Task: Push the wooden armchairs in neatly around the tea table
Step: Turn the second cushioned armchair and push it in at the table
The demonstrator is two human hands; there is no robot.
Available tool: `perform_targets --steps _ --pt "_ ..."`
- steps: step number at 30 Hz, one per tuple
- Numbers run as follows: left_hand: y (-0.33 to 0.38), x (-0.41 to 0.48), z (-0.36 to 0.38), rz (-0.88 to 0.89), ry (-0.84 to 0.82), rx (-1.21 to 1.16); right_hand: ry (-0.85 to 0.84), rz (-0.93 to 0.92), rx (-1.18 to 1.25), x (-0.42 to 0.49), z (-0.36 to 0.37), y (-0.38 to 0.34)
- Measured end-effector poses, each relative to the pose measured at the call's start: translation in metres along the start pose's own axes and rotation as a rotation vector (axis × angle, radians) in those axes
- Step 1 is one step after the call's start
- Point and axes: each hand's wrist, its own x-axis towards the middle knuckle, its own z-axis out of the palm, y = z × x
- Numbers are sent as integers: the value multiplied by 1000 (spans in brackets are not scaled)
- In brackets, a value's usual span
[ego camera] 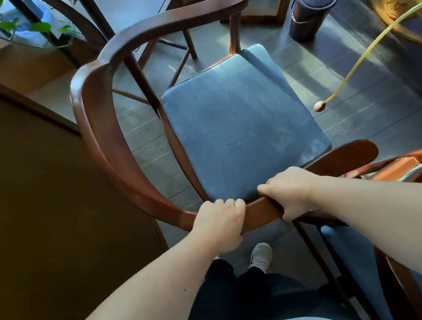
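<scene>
The brown wooden armchair with the curved back rail and blue seat cushion [240, 125] stands on the grey floor right in front of the person, with a second wooden chair [408, 171] close by on the right. The left hand [221, 224] and the right hand [290, 193] are both wrapped tight around its back rail, side by side. I think a good push is slow and straight, both hands pushing the same, so it misses the black round bin [311, 7] and the yellow hose [369, 52].

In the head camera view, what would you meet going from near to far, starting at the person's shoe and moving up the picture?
Shoe → left hand and right hand, both closed on the armchair's back rail → blue seat cushion → dark lidded bin on the floor.
</scene>
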Motion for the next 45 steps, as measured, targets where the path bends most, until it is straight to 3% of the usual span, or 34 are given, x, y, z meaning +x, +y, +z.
perform_targets --steps 7,15,21,26,33,45 --pt "-55 -37 -53 205 77 163 20 66 112 -11 -4 -17" --pt "-173 -80 -111 402 -28 412 245 93 407 24 -58 -111" --pt "-253 -63 -116 458 -58 499 266 275 603 80 -90 -165" --pt "-269 -41 -114 545 -36 459 166 409 745 94 -75 -177" --pt "-275 -28 -112 689 -18 367 192 525 671 95 -72 -180" --pt "-195 6 -124 641 78 357 133 572 631 33 -53 -112"
